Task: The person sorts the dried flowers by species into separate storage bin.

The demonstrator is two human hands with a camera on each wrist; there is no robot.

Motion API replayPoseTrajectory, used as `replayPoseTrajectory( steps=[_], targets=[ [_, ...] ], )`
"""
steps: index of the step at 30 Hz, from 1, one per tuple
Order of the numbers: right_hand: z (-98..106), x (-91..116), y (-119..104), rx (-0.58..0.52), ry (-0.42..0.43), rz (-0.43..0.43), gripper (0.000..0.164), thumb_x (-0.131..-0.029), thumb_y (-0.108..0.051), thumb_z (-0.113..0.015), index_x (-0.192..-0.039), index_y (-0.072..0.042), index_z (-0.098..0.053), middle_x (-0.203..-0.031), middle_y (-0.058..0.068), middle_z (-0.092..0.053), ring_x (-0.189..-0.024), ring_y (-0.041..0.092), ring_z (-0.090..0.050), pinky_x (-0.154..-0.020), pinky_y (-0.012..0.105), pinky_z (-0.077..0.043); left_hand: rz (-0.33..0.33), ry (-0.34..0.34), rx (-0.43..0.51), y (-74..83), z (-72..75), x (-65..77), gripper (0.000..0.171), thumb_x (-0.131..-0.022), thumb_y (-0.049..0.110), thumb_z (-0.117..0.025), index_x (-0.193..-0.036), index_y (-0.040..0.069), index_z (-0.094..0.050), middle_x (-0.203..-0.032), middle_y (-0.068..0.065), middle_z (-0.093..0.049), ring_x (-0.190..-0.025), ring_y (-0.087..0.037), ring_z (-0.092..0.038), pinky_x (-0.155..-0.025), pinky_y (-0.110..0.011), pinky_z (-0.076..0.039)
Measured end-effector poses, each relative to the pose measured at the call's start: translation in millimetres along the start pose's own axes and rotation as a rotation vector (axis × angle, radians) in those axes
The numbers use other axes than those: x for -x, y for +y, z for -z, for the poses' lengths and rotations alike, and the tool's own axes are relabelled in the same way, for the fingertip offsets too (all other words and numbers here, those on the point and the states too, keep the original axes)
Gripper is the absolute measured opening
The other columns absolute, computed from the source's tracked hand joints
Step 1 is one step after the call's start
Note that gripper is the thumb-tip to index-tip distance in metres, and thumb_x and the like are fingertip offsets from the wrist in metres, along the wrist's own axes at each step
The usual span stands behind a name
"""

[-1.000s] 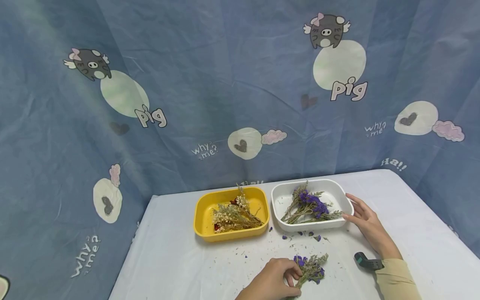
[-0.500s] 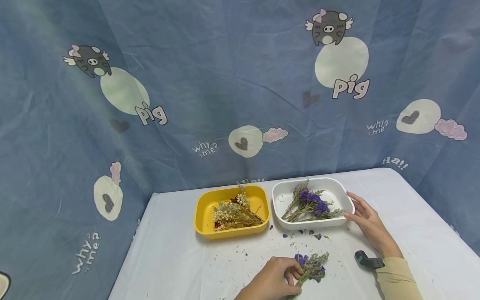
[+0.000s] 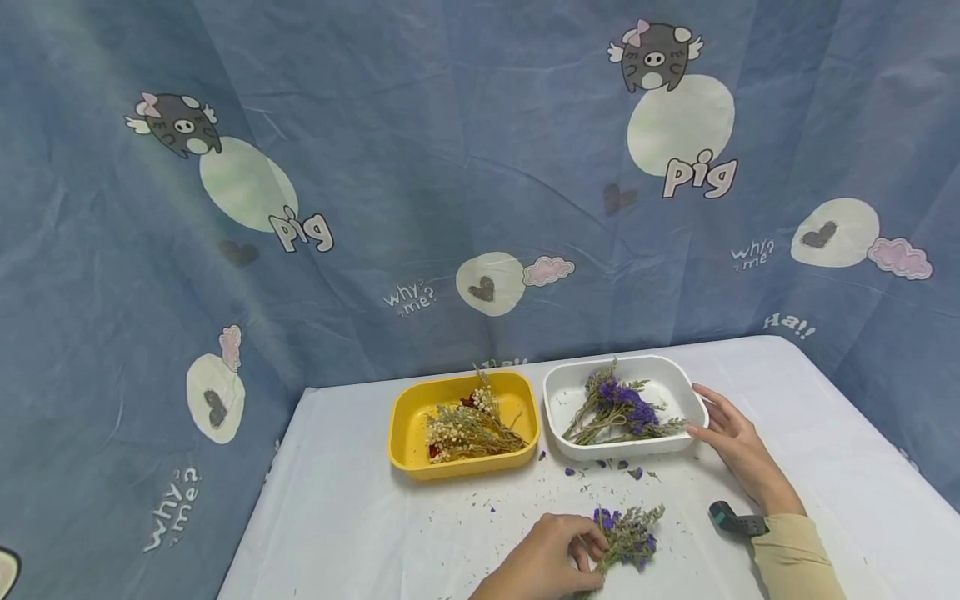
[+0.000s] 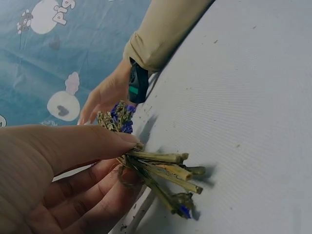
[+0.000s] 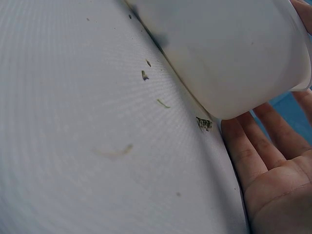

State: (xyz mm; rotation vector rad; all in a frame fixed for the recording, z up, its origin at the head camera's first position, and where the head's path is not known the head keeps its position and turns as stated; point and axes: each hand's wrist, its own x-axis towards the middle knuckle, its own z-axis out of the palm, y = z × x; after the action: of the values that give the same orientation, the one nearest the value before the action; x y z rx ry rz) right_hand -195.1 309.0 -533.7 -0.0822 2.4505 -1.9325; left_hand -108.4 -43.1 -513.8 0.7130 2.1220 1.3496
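My left hand (image 3: 551, 557) pinches a small bunch of dried purple flowers (image 3: 633, 533) near the front of the table. In the left wrist view, the thumb presses its tied stems (image 4: 168, 170), and the cut ends point away from the palm. My right hand (image 3: 738, 450) holds the right end of a white tray (image 3: 551, 421), thumb at the near corner and fingers along the outer side. Several bunches of purple dried flowers (image 3: 626, 404) lie inside that tray. Seen from the right wrist, the fingers (image 5: 248, 151) reach behind the tray's wall, their tips hidden.
Left of the white tray stands a yellow tray (image 3: 408, 429) with bunches of cream and dark red dried flowers (image 3: 472, 429). Fallen purple petals (image 3: 636, 473) and crumbs dot the white tablecloth (image 3: 337, 517). A blue printed curtain (image 3: 420, 167) hangs behind the table.
The flower bunch in my left hand has shifted slightly to the right. My right hand stays at the white tray, and both trays keep their places.
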Motion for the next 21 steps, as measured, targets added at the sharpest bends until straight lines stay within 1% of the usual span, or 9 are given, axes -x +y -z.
replayPoseTrajectory(
  steps=[2, 6, 9, 13, 17, 19, 21],
  targets=[
    [0, 0, 0, 0.007, 0.000, -0.002, 0.079, -0.102, -0.025, -0.067, -0.166, -0.030, -0.022, -0.172, 0.020, -0.018, -0.158, 0.027, -0.030, -0.106, 0.007, -0.043, -0.004, 0.003, 0.000, 0.8, 1.0, 0.3, 0.022, -0.086, 0.005, -0.080, -0.106, 0.009, -0.075, -0.092, 0.011, -0.074, -0.067, 0.005, -0.062, -0.068, -0.015, -0.056],
    [0, 0, -1, 0.009, 0.003, -0.005, 0.079, -0.101, -0.024, -0.067, -0.166, -0.030, -0.022, -0.172, 0.021, -0.019, -0.156, 0.022, -0.035, -0.106, 0.008, -0.043, -0.019, 0.009, -0.003, 3.1, 3.7, 1.0, 0.022, -0.086, 0.005, -0.081, -0.106, 0.009, -0.074, -0.093, 0.009, -0.075, -0.067, 0.006, -0.062, -0.068, -0.015, -0.056],
    [0, 1, -1, 0.007, 0.005, -0.010, 0.079, -0.101, -0.025, -0.068, -0.166, -0.031, -0.022, -0.171, 0.022, -0.019, -0.155, 0.021, -0.036, -0.107, 0.009, -0.043, -0.033, 0.030, -0.009, 5.5, 7.2, 2.4, 0.022, -0.085, 0.003, -0.082, -0.105, 0.009, -0.075, -0.093, 0.007, -0.076, -0.066, 0.006, -0.062, -0.068, -0.014, -0.056],
    [-1, 1, -2, 0.009, 0.005, -0.024, 0.080, -0.101, -0.026, -0.068, -0.166, -0.031, -0.022, -0.171, 0.022, -0.019, -0.157, 0.031, -0.031, -0.111, 0.015, -0.043, -0.082, 0.087, -0.060, 7.9, 13.6, 4.1, 0.024, -0.084, 0.001, -0.082, -0.105, 0.009, -0.075, -0.094, 0.005, -0.077, -0.067, 0.007, -0.062, -0.071, -0.014, -0.056],
    [-2, 0, -3, 0.012, 0.010, -0.038, 0.081, -0.101, -0.028, -0.069, -0.166, -0.030, -0.021, -0.172, 0.022, -0.018, -0.157, 0.041, -0.026, -0.117, 0.027, -0.041, -0.121, 0.146, -0.091, 10.6, 20.2, 4.7, 0.026, -0.082, 0.001, -0.083, -0.105, 0.010, -0.075, -0.098, 0.005, -0.077, -0.069, 0.007, -0.063, -0.073, -0.014, -0.057],
    [-1, -1, -3, 0.013, 0.014, -0.041, 0.081, -0.100, -0.028, -0.069, -0.166, -0.030, -0.021, -0.172, 0.022, -0.017, -0.156, 0.043, -0.024, -0.118, 0.032, -0.039, -0.124, 0.164, -0.093, 12.2, 24.0, 4.1, 0.026, -0.082, 0.002, -0.084, -0.105, 0.011, -0.075, -0.098, 0.005, -0.077, -0.069, 0.007, -0.063, -0.075, -0.015, -0.057],
    [-1, -1, -3, 0.012, 0.018, -0.043, 0.081, -0.100, -0.028, -0.069, -0.166, -0.030, -0.021, -0.172, 0.021, -0.017, -0.156, 0.044, -0.024, -0.118, 0.033, -0.038, -0.131, 0.177, -0.103, 14.1, 28.4, 2.9, 0.026, -0.082, 0.003, -0.084, -0.105, 0.012, -0.075, -0.099, 0.004, -0.076, -0.069, 0.007, -0.063, -0.077, -0.015, -0.057]
  ],
)
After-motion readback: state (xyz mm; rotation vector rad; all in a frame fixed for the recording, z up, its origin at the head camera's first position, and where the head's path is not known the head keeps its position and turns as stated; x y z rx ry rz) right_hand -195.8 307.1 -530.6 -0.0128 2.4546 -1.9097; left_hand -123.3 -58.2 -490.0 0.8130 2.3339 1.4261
